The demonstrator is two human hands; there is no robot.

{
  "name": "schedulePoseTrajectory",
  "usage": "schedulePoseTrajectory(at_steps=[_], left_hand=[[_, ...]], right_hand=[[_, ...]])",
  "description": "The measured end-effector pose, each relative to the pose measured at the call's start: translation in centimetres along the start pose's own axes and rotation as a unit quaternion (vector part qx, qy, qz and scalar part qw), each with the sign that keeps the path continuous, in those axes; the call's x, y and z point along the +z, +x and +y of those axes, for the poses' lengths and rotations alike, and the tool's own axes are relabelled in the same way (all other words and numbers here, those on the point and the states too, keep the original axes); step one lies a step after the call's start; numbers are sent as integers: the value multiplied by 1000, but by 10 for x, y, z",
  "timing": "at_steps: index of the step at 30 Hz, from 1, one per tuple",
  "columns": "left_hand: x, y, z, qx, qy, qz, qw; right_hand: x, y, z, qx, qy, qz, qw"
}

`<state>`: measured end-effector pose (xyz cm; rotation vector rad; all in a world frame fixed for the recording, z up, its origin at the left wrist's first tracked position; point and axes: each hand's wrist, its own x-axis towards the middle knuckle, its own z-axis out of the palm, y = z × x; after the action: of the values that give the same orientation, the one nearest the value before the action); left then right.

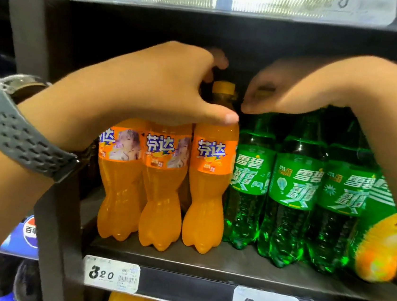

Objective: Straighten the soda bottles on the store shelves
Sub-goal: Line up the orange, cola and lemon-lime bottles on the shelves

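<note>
Now I'm gripping a bottle (209,191) at its shoulder, left hand (155,88); probably heavy, slick. Right hand (278,87): grip unclear.

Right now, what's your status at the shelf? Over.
Left hand grips orange bottle at neck. Right hand reaches in beside it, grip unclear. Green bottles upright alongside; nothing blocking.

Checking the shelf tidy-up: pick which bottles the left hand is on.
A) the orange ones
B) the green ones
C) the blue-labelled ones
A: the left hand curls over the tops of the orange bottles, thumb on the rightmost one's shoulder; the green bottles stand further right, untouched by it.
</note>
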<state>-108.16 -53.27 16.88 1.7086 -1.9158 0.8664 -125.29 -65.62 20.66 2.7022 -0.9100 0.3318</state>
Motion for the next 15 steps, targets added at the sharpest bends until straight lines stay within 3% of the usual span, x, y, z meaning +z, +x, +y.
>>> schedulePoseTrajectory(at_steps=[5, 15], left_hand=[[17, 11, 15, 42, 52, -7, 998], [20, 14, 14, 20, 47, 1, 999]], right_hand=[[5, -1, 1, -36, 37, 47, 998], [4, -7, 7, -83, 115, 19, 990]])
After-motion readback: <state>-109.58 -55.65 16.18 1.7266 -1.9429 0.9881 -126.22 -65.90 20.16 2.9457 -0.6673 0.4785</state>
